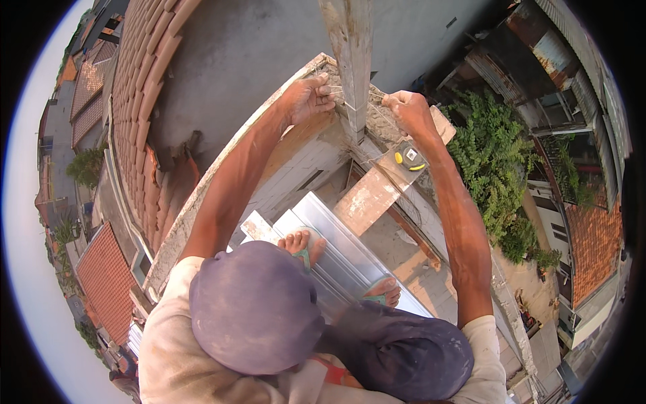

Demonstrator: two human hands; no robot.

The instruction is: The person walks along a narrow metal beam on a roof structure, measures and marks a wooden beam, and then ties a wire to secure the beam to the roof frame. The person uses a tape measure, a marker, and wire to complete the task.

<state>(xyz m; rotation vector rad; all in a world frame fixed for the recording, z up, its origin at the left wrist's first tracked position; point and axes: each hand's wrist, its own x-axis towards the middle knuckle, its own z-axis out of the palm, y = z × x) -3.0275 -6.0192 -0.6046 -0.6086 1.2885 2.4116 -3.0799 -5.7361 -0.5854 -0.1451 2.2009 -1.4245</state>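
A thin pale string (348, 106) is stretched around an upright wooden post (350, 54). My left hand (311, 99) is on the post's left side, its fingers curled and pinching one end of the string. On the right, my right hand (409, 111) is closed in a fist around the other end. The post's foot stands at the corner of a rough masonry wall (323, 67). Just below my right hand, a black and yellow tape measure (409, 156) lies on a wooden plank (373, 198).
Under my sandalled feet is a ridged metal sheet (323, 229), high above a floor below. Clay roof tiles (145, 74) rise on the left beside a grey wall (249, 54). Green foliage (494, 161) grows to the right, far down near tiled and corrugated roofs.
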